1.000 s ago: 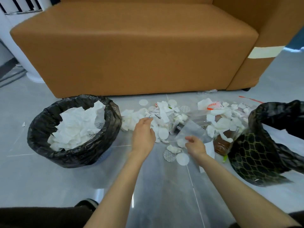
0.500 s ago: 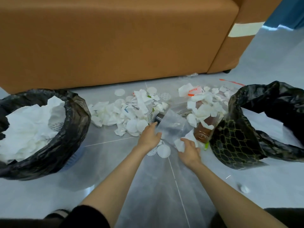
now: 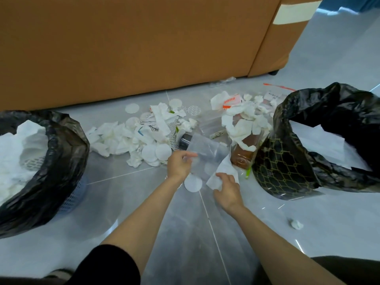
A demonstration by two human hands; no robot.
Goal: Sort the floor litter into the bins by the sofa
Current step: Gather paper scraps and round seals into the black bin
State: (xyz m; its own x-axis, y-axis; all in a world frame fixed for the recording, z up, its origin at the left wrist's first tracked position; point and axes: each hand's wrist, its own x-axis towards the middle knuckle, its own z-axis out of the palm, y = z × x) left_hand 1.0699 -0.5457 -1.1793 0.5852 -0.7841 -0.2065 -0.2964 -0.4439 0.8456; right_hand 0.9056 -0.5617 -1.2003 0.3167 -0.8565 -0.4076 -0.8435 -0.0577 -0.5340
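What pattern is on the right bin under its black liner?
The bin shows a gold lattice on black, head view.

Floor [image 3: 185, 233]: grey tile, glossy, smooth, reflective.
Sofa [image 3: 133, 48]: tan upholstery, leather-look, matt, smooth.
Left bin liner [image 3: 61, 161], right bin liner [image 3: 329, 112]: thin black plastic, crinkled, shiny.
Left basket [image 3: 77, 194]: blue perforated plastic.
Right bin wall [image 3: 281, 161]: glossy black, gold lattice print.
Clear bag [image 3: 207, 149]: thin transparent plastic film, slightly hazy.
White sheet [image 3: 224, 171], tissues [image 3: 115, 136]: soft matt paper, crumpled.
Round pads [image 3: 162, 151]: white, matt.
Bottle [image 3: 241, 156]: amber, glossy, translucent.
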